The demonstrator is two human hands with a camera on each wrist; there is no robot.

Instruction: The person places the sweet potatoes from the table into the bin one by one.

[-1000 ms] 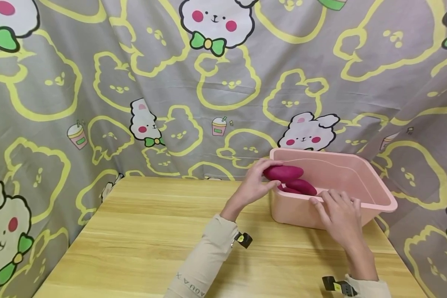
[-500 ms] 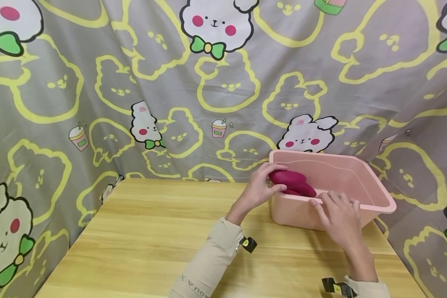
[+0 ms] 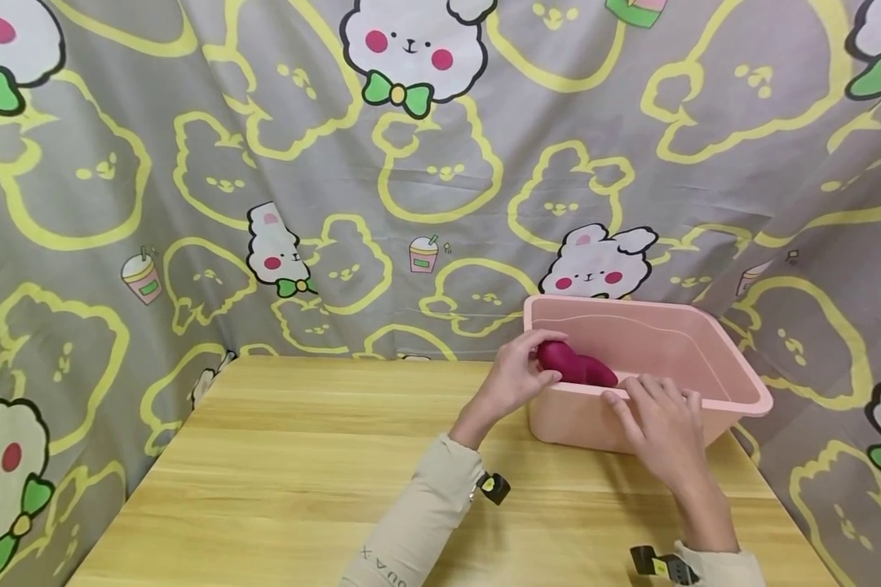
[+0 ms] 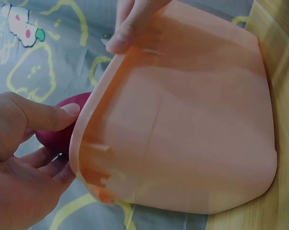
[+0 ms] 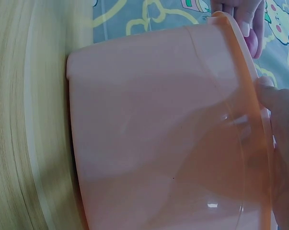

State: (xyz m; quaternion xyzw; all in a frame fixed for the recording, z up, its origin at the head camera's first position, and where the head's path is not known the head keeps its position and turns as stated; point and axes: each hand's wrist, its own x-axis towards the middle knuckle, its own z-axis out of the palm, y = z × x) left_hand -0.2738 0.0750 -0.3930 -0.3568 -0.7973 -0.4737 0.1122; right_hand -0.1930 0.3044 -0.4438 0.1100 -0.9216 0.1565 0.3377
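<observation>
My left hand [image 3: 512, 379] reaches over the left end of the pink plastic bin [image 3: 576, 424] and grips a smooth, deep-magenta sweet potato [image 3: 558, 359] between thumb and fingers. In the left wrist view this sweet potato [image 4: 58, 140] shows behind the rim, with the thumb across it. A second sweet potato [image 3: 597, 373] lies in the bin beside the held one, partly hidden by it and the near wall. My right hand [image 3: 664, 428] holds the near rim, fingers hooked over inside and thumb at the rim's outer side, as the right wrist view also shows.
The bin stands at the back right of a wooden table [image 3: 323, 473]. A grey curtain [image 3: 323, 179] with yellow outlines and white rabbits hangs behind and at both sides. Both wrists wear black straps with small devices.
My left hand has lowered the held sweet potato deeper into the bin and slightly right, so its end now sits lower behind the near rim. My right hand keeps its hold on the rim.
</observation>
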